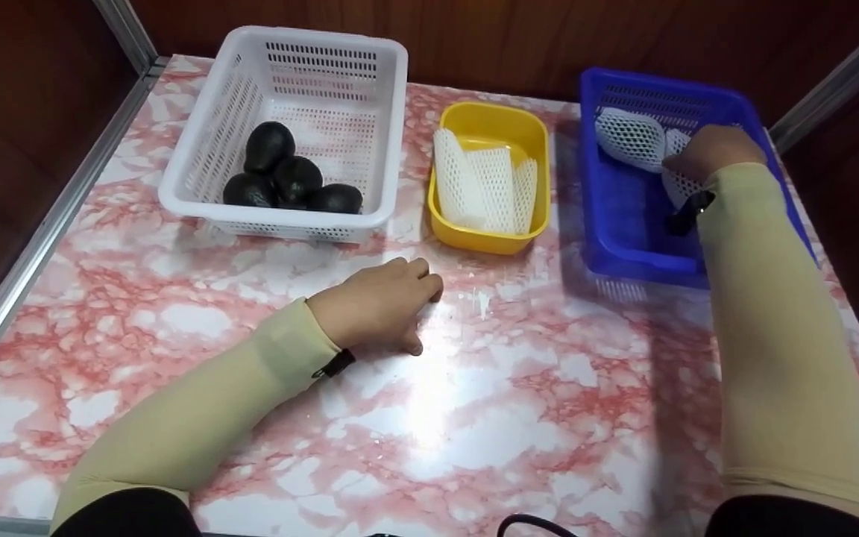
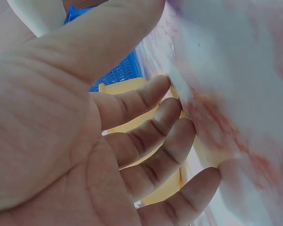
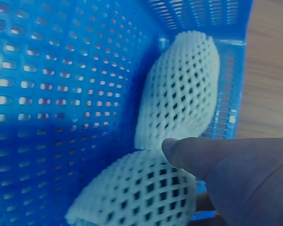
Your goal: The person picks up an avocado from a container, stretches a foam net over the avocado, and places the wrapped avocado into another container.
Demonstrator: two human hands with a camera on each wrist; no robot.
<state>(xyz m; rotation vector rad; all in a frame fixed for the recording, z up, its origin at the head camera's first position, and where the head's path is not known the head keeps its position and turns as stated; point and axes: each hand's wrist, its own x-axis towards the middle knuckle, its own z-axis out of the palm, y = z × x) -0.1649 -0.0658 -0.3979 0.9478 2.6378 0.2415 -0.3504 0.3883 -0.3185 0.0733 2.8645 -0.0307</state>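
My left hand [image 1: 379, 302] rests on the marbled tabletop in front of the yellow tub, holding nothing. Its fingers are loosely bent, with the fingertips [image 2: 183, 134] at the table surface. Inside the blue basket [image 1: 627, 216], my right hand [image 1: 720, 153] holds an avocado in a white foam net [image 3: 146, 188]. The thumb lies against the net's upper end; most of the other fingers are hidden. Touching it end to end is another foam-netted avocado [image 3: 181, 87], lying along the basket's far side.
A white basket [image 1: 288, 216] at the back left contains several dark avocados [image 1: 269, 145]. Between the two baskets stands the yellow tub [image 1: 485, 242] with white foam nets [image 1: 493, 186] in it. A black cable [image 1: 534, 518] loops at the table's front edge. Wooden panels border the table.
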